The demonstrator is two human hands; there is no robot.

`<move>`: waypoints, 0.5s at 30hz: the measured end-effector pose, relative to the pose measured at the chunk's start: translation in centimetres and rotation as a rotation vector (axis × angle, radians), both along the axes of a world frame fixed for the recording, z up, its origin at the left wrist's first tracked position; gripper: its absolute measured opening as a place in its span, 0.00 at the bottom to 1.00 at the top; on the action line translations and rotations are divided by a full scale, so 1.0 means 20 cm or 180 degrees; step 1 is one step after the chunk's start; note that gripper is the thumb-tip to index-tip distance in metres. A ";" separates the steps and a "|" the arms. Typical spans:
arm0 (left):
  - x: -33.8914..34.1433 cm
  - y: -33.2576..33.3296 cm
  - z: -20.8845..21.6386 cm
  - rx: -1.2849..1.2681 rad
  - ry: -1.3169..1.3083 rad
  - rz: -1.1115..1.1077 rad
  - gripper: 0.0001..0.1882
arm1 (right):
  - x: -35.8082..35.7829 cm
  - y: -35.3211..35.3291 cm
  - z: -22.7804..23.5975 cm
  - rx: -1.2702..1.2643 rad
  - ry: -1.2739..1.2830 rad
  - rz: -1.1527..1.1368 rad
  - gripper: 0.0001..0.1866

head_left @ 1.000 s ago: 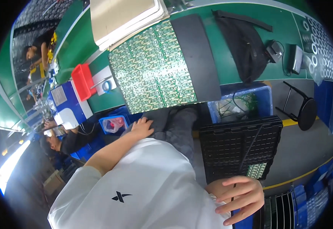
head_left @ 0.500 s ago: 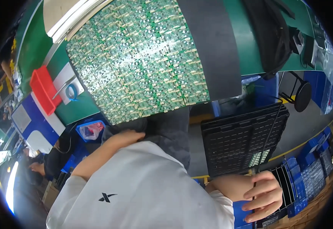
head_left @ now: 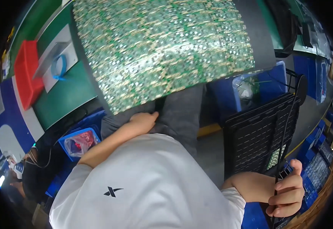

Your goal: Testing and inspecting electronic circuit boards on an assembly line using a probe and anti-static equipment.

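Observation:
My left hand (head_left: 145, 121) rests on my lap, its fingers loosely curled and nothing showing in them. Out to the right, my right hand (head_left: 288, 192) has its fingers closed around a long thin black strip (head_left: 285, 133); whether this is a rod or an edge-on sheet, I cannot tell. The strip runs up across the face of a stack of black slotted trays (head_left: 256, 135), which stands beside my right leg. A small patch of green circuit boards (head_left: 275, 157) shows by the trays' lower right. Before me, rows of green circuit boards (head_left: 166, 49) cover a dark sheet on the bench.
On the green bench (head_left: 69, 101) at left lie a red bin (head_left: 26, 74) and a blue tape ring (head_left: 58, 67). Below hangs a blue bin with a plastic bag (head_left: 82, 143). Another blue bin (head_left: 277, 78) stands right of the bench, near a black round stool seat (head_left: 300, 89).
My view has turned, so the boards fill more of the upper picture. My right hand has shifted outward to the right, still gripping the black strip. My left hand stays on my lap.

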State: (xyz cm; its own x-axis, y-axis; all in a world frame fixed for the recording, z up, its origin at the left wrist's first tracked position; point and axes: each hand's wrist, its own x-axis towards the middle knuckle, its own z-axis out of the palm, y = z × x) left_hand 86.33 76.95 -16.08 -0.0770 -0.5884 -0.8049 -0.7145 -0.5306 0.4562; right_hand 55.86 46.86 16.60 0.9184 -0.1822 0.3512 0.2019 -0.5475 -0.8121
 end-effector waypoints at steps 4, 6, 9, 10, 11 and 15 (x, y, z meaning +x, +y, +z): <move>-0.09 0.03 -0.15 -0.0272 -0.0336 0.0118 0.20 | -0.05 0.30 -0.06 0.0134 -0.1021 -0.1630 0.23; -0.10 -0.01 -0.31 -0.0224 -0.0408 0.0085 0.22 | -0.04 0.38 -0.16 0.0768 -0.1991 -0.2140 0.21; -0.17 -0.11 -0.58 0.0018 -0.0405 0.0169 0.19 | -0.04 0.61 -0.56 0.1828 -0.3122 -0.3409 0.12; -0.16 -0.12 -0.67 0.0175 -0.0254 -0.0167 0.17 | 0.06 0.71 -0.70 0.2260 -0.3531 -0.3837 0.11; -0.16 -0.13 -0.78 0.0332 -0.0103 -0.0483 0.15 | 0.07 0.82 -0.84 0.2384 -0.1864 -0.3653 0.13; -0.09 -0.23 -1.20 0.1634 -0.0080 -0.0659 0.17 | 0.34 1.08 -1.33 0.1140 0.1090 -0.3060 0.14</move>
State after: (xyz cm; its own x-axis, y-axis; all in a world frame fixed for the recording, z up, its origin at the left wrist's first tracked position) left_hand 84.58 72.37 -40.05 -0.1264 -0.0947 -0.9874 -0.8348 -0.5276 0.1575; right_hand 62.60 68.46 -10.08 0.3753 -0.9199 -0.1140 -0.4537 -0.0751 -0.8880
